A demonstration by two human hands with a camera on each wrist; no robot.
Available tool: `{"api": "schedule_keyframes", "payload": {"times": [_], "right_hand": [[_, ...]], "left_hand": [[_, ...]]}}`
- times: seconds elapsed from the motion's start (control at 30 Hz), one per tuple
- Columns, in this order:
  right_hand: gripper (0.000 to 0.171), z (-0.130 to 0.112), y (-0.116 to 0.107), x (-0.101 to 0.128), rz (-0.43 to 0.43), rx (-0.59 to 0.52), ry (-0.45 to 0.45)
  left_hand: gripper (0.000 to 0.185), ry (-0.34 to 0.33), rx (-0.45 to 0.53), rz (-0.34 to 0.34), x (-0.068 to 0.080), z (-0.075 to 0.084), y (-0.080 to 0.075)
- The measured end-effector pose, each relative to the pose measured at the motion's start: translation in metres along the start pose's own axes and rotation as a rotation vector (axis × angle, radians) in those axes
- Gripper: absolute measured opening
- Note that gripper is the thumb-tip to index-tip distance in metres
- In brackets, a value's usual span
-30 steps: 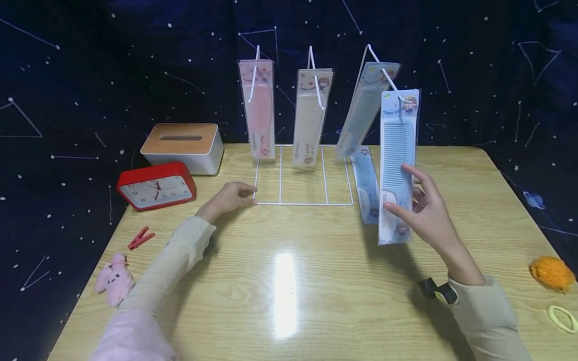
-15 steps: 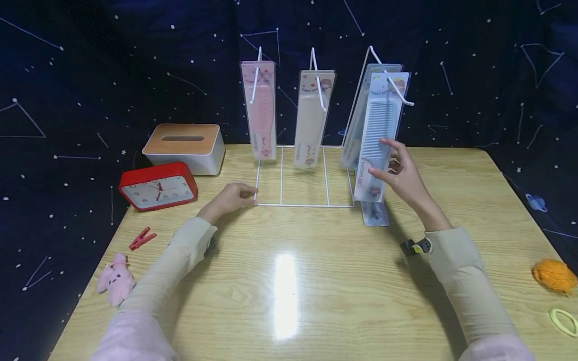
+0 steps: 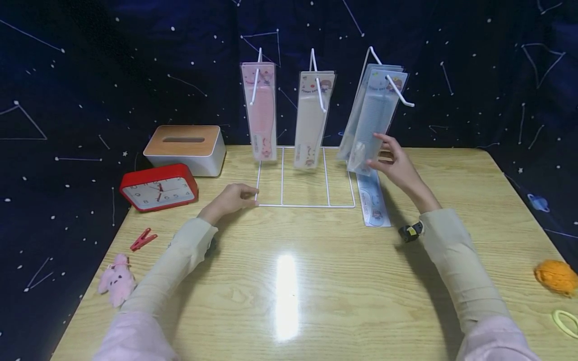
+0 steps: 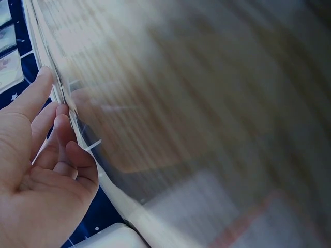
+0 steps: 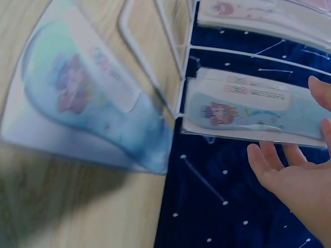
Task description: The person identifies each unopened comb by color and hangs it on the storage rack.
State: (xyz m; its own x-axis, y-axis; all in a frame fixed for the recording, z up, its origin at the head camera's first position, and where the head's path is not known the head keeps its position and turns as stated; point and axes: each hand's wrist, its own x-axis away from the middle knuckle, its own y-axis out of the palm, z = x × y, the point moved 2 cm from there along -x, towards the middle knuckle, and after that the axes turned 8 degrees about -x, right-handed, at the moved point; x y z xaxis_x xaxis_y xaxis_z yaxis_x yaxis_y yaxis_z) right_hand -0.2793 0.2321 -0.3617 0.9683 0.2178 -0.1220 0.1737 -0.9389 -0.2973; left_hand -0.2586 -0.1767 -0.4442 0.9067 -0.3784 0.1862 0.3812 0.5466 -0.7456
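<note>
Blue packaged comb (image 3: 377,118) hung on the right hook of the white wire rack (image 3: 305,203).

Right hand (image 3: 397,165), fingers spread and relaxed, was at the comb's lower end. Left hand (image 3: 230,197), fingers loosely extended, rested against the rack's front left corner. Another blue comb (image 3: 373,200) lay flat on the table (image 3: 289,301).

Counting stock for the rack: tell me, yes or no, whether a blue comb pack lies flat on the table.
Yes, one blue comb pack lies flat on the table just right of the rack.
</note>
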Motion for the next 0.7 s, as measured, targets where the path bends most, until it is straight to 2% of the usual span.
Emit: {"api": "schedule_keyframes", "payload": {"times": [0.4,0.5,0.7], "right_hand": [[0.069,0.029,-0.002,0.006,0.003,0.129,0.122],[0.067,0.037,0.001,0.007,-0.045,0.197,0.160],[0.069,0.051,0.007,0.008,-0.227,0.466,0.241]], "left_hand": [[0.048,0.012,-0.010,0.006,0.000,0.002,-0.002],[0.048,0.008,-0.011,0.009,0.000,0.002,-0.002],[0.049,0.004,-0.008,0.009,-0.001,0.000,0.000]]}}
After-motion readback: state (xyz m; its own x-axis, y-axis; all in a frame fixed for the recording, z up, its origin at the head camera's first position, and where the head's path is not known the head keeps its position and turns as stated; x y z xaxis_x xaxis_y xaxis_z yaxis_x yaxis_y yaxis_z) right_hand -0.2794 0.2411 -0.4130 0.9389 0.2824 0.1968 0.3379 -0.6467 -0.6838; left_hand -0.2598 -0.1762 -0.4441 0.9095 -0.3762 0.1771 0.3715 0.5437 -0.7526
